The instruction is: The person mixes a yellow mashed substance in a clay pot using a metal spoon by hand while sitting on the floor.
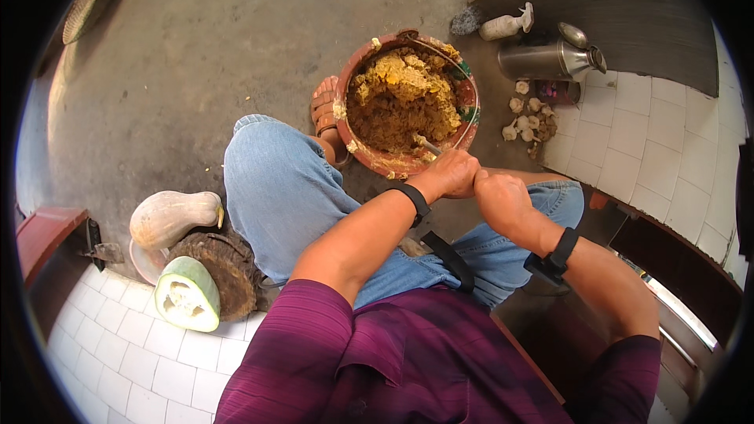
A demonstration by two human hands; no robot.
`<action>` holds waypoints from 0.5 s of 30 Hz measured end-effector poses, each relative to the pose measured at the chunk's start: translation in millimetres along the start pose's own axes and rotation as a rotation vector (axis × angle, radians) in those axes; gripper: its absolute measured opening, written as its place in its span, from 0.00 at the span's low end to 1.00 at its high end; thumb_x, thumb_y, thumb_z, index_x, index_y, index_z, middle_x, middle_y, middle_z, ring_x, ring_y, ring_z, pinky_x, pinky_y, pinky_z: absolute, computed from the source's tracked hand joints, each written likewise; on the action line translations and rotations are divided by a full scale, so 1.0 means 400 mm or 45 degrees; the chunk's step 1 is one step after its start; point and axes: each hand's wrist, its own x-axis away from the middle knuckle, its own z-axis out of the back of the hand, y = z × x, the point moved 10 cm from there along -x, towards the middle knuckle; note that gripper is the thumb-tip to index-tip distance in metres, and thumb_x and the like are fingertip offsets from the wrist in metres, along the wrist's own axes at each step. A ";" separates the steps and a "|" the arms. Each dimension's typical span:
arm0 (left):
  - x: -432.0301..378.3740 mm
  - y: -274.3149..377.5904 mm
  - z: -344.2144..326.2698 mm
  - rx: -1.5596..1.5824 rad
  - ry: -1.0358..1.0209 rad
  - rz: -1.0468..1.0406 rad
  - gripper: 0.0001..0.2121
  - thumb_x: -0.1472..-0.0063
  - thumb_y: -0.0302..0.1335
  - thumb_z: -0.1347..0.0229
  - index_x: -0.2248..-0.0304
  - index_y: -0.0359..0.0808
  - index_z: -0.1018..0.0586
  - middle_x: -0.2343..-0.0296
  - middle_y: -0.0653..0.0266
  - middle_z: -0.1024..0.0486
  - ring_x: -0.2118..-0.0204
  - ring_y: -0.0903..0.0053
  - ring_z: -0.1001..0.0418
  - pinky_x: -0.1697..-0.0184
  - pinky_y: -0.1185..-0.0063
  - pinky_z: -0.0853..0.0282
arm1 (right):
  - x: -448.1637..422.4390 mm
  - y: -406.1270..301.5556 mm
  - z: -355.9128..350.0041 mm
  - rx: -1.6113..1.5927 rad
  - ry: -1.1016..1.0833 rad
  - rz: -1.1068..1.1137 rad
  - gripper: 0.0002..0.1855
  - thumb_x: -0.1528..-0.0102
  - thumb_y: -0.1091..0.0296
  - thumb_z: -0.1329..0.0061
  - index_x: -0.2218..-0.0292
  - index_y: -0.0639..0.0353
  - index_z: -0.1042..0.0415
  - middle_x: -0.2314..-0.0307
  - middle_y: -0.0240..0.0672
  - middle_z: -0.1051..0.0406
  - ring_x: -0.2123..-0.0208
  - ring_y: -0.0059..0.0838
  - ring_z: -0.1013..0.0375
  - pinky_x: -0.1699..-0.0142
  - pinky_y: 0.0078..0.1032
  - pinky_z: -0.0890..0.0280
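Observation:
A reddish-brown bucket (344, 97) with a wire bail handle (473, 94) stands on the floor between my feet. Wet yellow-brown mash (406, 79) fills much of it, and smears cling to its rim. The metal shaft of a stirring tool (431, 147) slants into the mash at the near side; its lower end is clotted with the stuff. My left hand (450, 174) is closed around this shaft just over the rim. Right behind it, my right hand (503, 200) is clenched at the tool's upper end, where the fingers hide the handle.
Garlic bulbs (523, 123), a lidded metal jug (533, 62), a spray bottle (500, 27) and a grey scourer (466, 20) lie right of the bucket. At left are a pumpkin (168, 219), a cut gourd (197, 282) and a wooden block (232, 280). White tiled ledges (636, 123) flank me.

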 end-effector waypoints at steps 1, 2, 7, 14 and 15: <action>-0.002 -0.001 0.004 -0.003 0.000 -0.005 0.13 0.50 0.34 0.46 0.80 0.29 0.23 0.75 0.43 0.25 0.68 0.49 0.24 0.66 0.61 0.30 | 0.001 0.011 -0.001 -0.094 0.021 -0.047 0.07 0.51 0.76 0.53 0.68 0.70 0.29 0.77 0.51 0.25 0.73 0.43 0.22 0.70 0.34 0.27; -0.005 0.000 -0.007 -0.062 -0.068 -0.026 0.13 0.50 0.33 0.47 0.80 0.29 0.22 0.75 0.42 0.24 0.68 0.48 0.25 0.65 0.61 0.30 | 0.001 0.022 -0.003 -0.188 0.042 -0.095 0.05 0.51 0.76 0.54 0.70 0.67 0.28 0.77 0.52 0.25 0.72 0.46 0.22 0.67 0.37 0.27; -0.003 -0.015 -0.039 -0.213 -0.375 -0.018 0.13 0.52 0.35 0.46 0.77 0.32 0.18 0.71 0.45 0.22 0.63 0.52 0.23 0.60 0.64 0.27 | -0.015 0.047 -0.075 -0.533 -0.110 -0.245 0.08 0.51 0.72 0.53 0.71 0.66 0.25 0.73 0.54 0.25 0.66 0.53 0.24 0.60 0.42 0.29; 0.049 -0.035 -0.040 -0.064 0.046 -0.197 0.10 0.58 0.31 0.41 0.77 0.31 0.24 0.74 0.48 0.23 0.66 0.50 0.25 0.64 0.62 0.30 | -0.030 0.051 -0.136 -0.792 -0.189 -0.359 0.12 0.50 0.67 0.51 0.69 0.67 0.23 0.69 0.56 0.25 0.63 0.55 0.25 0.57 0.45 0.31; 0.074 -0.015 0.003 0.033 0.299 -0.284 0.12 0.59 0.30 0.39 0.75 0.32 0.24 0.74 0.49 0.23 0.66 0.51 0.25 0.63 0.62 0.30 | -0.031 0.047 -0.134 -0.796 -0.182 -0.359 0.12 0.50 0.67 0.51 0.69 0.67 0.23 0.69 0.56 0.25 0.63 0.55 0.25 0.57 0.45 0.31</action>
